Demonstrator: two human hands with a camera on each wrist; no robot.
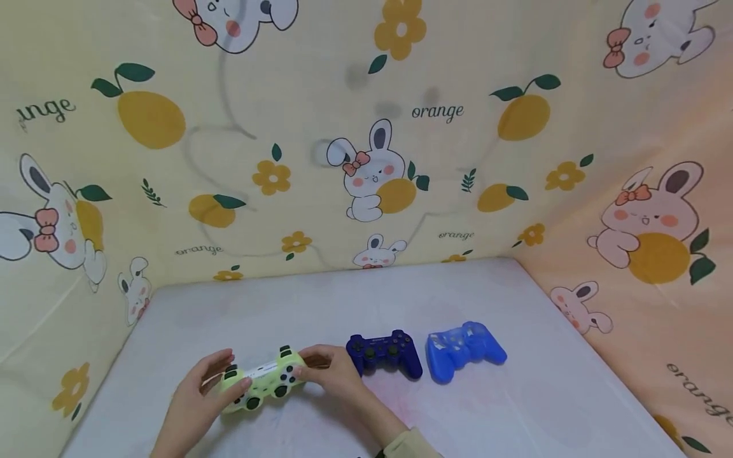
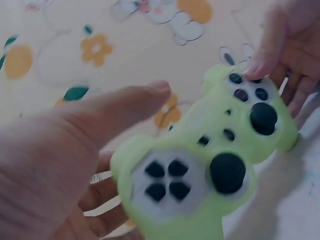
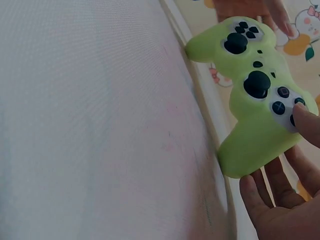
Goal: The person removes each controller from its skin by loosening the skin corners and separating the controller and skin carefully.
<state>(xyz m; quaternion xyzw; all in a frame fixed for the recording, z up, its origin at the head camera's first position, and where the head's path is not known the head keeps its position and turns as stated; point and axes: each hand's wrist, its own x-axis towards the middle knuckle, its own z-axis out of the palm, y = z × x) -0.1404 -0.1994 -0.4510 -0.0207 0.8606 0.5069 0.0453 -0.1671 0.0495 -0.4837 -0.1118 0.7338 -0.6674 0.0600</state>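
Observation:
A light green game controller [image 1: 266,380] is tilted between both hands, its buttons and black thumbsticks showing. My right hand [image 1: 335,375] pinches its right end. In the right wrist view, the thumb [image 3: 307,122] lies on the face buttons, with the other fingers behind and under the grip. At the other end is my left hand [image 1: 197,397]. Its thumb [image 2: 125,107] is stretched out, lifted off the controller's face in the left wrist view, while the other fingers spread loosely behind the controller and are partly hidden by it.
To the right of the hands, a dark blue controller [image 1: 383,353] lies on the white-covered table [image 1: 321,305]. Beyond it rests a bright blue controller [image 1: 460,350] with a glossy surface. Printed cloth walls [image 1: 321,83] with rabbits and oranges rise behind the table and at its sides.

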